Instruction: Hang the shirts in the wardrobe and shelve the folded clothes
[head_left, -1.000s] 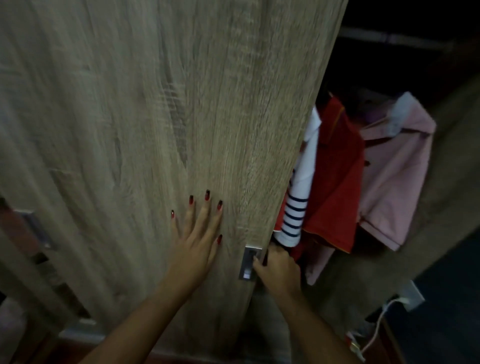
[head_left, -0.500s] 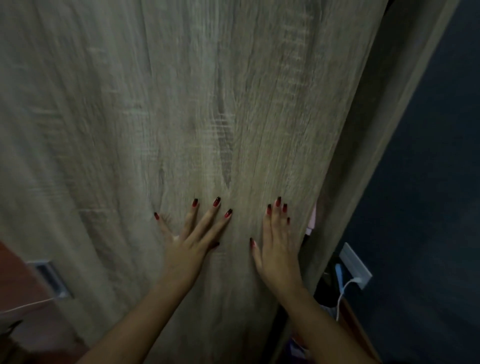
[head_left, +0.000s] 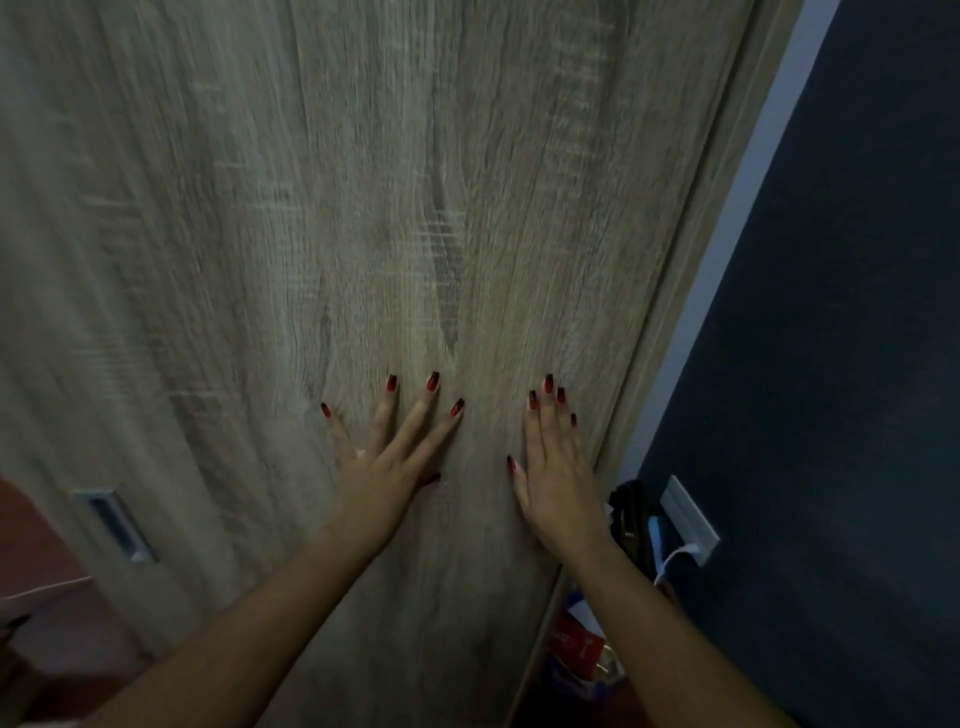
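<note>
Wood-grain, grey-beige: the wardrobe door (head_left: 363, 208) fills most of the view, directly in front of the person. Both hands are flat on it, low on the panel, side by side w/ a small gap between. L hand (head_left: 387, 467) has the fingers spread wide and straight, palm on the wood. R hand (head_left: 556, 478) has the fingers straight and close together, near the door's right edge. Neither hand grasps anything; they only press on the surface. Nails are dark red. The door edge meets the wardrobe side panel (head_left: 727, 171) and covers the inside, so shirts and folded clothes are hidden; I cannot tell where they lie. A recessed metal handle (head_left: 117, 525) shows at lower left. On the right is a dark blue wall (head_left: 841, 364) w/ a white socket plate (head_left: 688, 519) and a white cable (head_left: 670, 564) plugged in. Something black (head_left: 626, 512), too dim to name, stands btw door and socket.
</note>
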